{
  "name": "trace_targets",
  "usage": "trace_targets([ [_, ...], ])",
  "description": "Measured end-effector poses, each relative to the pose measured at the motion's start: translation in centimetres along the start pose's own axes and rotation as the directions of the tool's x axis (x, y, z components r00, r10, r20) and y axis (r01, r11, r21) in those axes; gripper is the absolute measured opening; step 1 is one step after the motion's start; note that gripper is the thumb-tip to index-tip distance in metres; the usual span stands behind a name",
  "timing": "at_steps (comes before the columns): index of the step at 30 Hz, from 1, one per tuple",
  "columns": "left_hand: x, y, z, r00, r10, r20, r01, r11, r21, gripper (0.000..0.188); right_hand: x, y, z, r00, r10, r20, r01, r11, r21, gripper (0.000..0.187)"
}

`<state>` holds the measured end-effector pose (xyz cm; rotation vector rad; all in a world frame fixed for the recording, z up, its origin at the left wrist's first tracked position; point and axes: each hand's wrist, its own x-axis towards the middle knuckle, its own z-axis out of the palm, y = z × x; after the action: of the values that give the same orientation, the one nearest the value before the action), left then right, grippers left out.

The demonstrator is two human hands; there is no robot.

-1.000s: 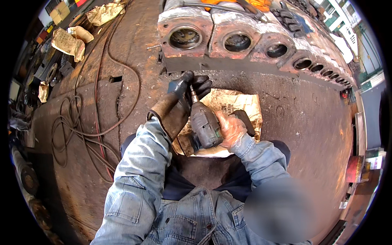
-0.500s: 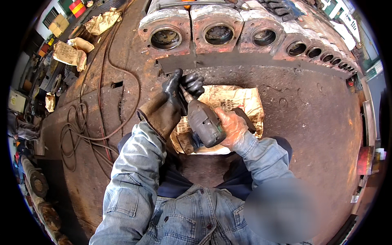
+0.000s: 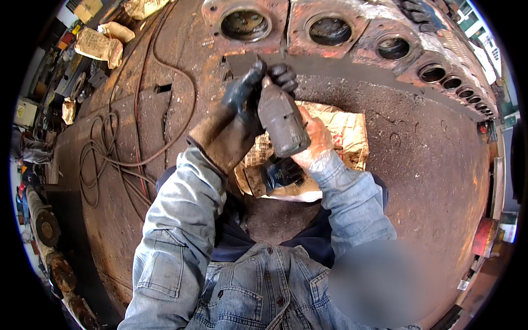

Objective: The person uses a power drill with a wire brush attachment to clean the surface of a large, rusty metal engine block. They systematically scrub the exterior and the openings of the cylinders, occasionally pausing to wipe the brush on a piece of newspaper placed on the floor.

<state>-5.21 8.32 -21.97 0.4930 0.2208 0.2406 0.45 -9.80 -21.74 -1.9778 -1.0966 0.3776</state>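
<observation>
A dark grey, bullet-shaped power tool point(image 3: 283, 121) is held in front of me, its narrow nose pointing away. My left hand point(image 3: 247, 99), in a black coated glove with a brown cuff, closes round the nose, with the thumb at the tip and the fingers curled on the far side. Against the tool's right side presses my right hand point(image 3: 316, 137), in a thin clear plastic glove; its fingers are partly hidden behind the body. Below the tool, another black glove point(image 3: 283, 173) with a brown cuff lies on a flattened paper sack point(image 3: 349, 135).
A row of rusty metal blocks point(image 3: 324, 11) with round bores stands ahead and curves off to the right. Hoses point(image 3: 110, 146) lie coiled on the floor at left. Crumpled paper sacks point(image 3: 99, 47) lie at upper left, and a red object point(image 3: 485, 236) is at the right edge.
Both hands and the tool have moved farther away and slightly right, and the tool points more straight ahead. More of the glove on the sack shows. The whole view has shifted a little.
</observation>
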Motion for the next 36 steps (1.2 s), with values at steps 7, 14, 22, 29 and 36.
trace_targets([
  [7,3.8,1.5,-4.1,0.953,0.222,0.204,-0.200,0.972,-0.126,0.045,4.7,5.8,5.4,0.985,0.132,0.107,-0.170,0.773,0.611,0.047],
  [14,3.4,3.6,-3.1,0.922,0.237,-0.305,-0.043,0.848,0.529,0.046,6.5,5.4,5.7,0.929,-0.049,0.366,-0.343,-0.479,0.808,0.038],
  [22,3.5,4.5,-1.4,0.885,0.320,-0.337,-0.024,0.756,0.654,0.047,5.4,4.1,6.9,0.973,0.204,0.111,-0.205,0.528,0.824,0.048],
  [29,1.7,7.5,-3.6,0.879,0.368,-0.304,0.043,0.572,0.819,0.054,4.7,-3.5,4.5,0.999,-0.043,-0.015,0.024,0.778,-0.627,0.060],
  [36,0.0,9.4,-6.6,0.826,0.433,-0.361,0.129,0.479,0.869,0.062,5.3,-2.0,4.9,0.999,-0.014,-0.042,-0.008,0.874,-0.486,0.060],
])
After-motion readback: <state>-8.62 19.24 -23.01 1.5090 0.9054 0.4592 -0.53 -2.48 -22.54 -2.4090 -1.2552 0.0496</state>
